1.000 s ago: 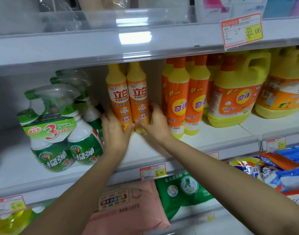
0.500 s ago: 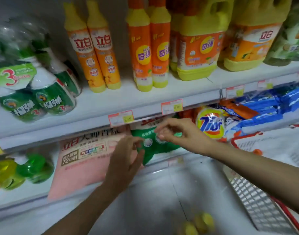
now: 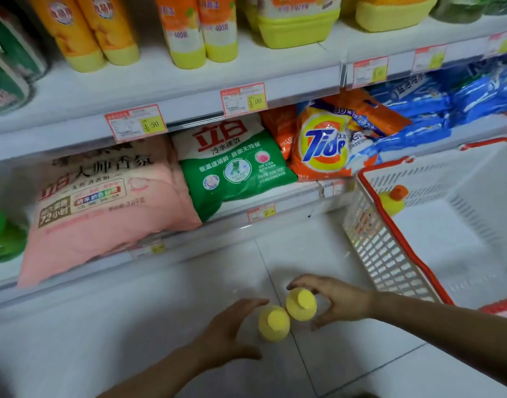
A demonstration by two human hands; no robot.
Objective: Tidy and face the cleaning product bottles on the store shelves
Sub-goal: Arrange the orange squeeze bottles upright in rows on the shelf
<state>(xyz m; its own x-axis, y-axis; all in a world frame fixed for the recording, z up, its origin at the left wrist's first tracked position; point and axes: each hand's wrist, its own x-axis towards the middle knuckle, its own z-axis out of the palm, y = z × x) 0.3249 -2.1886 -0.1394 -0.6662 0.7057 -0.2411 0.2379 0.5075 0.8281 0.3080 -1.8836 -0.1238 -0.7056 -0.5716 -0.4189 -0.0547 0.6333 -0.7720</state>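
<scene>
Yellow bottles (image 3: 301,305), two: left fingers (image 3: 248,304) spread beside one, right fingers (image 3: 305,281) curl round other.

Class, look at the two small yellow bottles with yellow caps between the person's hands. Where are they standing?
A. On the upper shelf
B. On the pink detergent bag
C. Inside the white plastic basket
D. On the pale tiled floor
D: the left yellow bottle by the left hand and the right yellow bottle by the right hand stand on the pale tiled floor, outside the white plastic basket.

Left hand (image 3: 226,334), right hand (image 3: 338,303) beside yellow bottles (image 3: 301,304)
</scene>
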